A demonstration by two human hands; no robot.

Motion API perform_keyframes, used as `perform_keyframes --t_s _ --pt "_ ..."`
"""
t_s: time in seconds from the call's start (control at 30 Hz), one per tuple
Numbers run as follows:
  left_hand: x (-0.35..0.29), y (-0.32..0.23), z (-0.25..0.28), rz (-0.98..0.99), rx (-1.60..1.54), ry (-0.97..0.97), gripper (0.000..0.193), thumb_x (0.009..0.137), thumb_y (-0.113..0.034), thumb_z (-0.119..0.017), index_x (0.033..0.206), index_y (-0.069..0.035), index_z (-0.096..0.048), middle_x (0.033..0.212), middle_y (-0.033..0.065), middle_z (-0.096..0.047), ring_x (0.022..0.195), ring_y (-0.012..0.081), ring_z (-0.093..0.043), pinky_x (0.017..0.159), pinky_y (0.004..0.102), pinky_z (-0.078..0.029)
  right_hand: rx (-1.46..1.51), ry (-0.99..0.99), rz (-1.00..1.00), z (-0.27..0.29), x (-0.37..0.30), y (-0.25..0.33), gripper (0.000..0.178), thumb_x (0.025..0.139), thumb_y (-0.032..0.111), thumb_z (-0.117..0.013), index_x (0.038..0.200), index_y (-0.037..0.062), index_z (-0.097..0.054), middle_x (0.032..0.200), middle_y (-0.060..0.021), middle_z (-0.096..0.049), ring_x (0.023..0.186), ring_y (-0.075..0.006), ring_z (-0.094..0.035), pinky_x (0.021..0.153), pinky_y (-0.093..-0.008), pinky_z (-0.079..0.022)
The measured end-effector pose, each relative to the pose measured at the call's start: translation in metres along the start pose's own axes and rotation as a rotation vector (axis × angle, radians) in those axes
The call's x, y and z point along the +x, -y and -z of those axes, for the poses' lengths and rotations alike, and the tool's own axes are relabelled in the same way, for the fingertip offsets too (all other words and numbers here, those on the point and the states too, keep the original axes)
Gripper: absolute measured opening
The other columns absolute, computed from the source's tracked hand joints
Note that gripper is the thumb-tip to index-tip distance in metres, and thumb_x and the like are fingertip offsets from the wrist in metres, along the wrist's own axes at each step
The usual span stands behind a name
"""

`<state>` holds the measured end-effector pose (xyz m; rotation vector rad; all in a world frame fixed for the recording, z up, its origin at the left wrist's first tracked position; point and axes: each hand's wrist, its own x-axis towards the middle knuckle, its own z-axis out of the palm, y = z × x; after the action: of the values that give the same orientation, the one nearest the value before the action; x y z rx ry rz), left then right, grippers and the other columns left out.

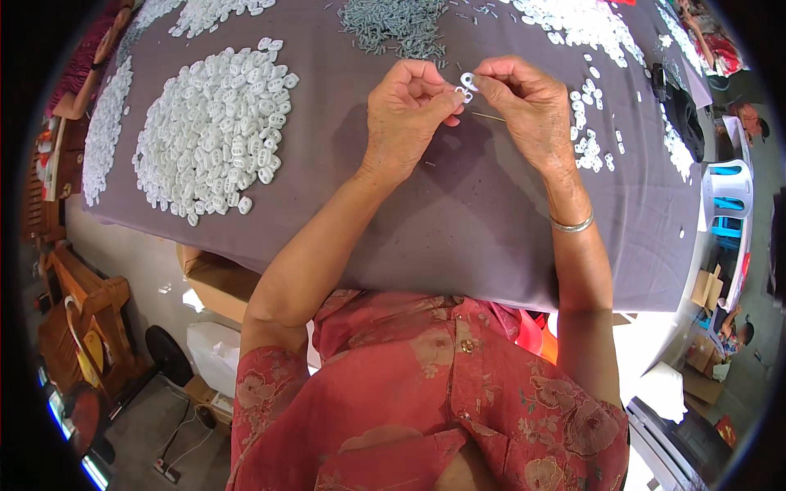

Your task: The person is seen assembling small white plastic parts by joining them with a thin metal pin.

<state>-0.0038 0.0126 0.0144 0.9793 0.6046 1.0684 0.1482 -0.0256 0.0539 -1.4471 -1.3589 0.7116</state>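
Over the grey-brown tablecloth, my left hand is closed, pinching a small white plastic piece with holes between thumb and fingertips. Close beside it, my right hand pinches another small white piece with a rounded, hooked outline. The two pieces meet or nearly meet; I cannot tell whether they are joined. Below the right fingers a thin, straw-coloured rod sticks out, its other end hidden by the hand. A metal bangle circles my right wrist.
A large heap of white oval pieces lies left, a pile of small grey pegs straight ahead, and another white heap far right. Loose white pieces lie beside my right hand. A black object rests near the right edge.
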Motion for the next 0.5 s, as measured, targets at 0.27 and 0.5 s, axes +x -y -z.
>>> perform_keyframes --t_s 0.27,0.5 --pt "-0.001 -0.001 0.0 -0.008 0.014 -0.012 0.017 0.081 0.003 -0.063 0.091 -0.002 -0.05 0.082 0.0099 -0.063 0.072 0.0138 -0.062 0.061 0.0273 -0.055 0.031 0.059 -0.02 -0.002 -0.001 -0.003 0.004 0.084 0.002 -0.063 0.088 0.0012 -0.065 0.08 0.003 -0.062 0.072 -0.0026 -0.053 0.063 -0.0175 -0.043" --pt "-0.002 -0.002 -0.002 -0.001 0.003 -0.039 0.015 0.082 0.003 -0.063 0.091 0.0 -0.051 0.082 0.0113 -0.064 0.073 0.0153 -0.064 0.061 0.0271 -0.056 0.067 0.068 -0.009 -0.004 -0.002 -0.01 0.003 0.085 -0.001 -0.061 0.086 0.001 -0.063 0.08 0.0032 -0.061 0.073 -0.0024 -0.053 0.065 -0.0174 -0.044"
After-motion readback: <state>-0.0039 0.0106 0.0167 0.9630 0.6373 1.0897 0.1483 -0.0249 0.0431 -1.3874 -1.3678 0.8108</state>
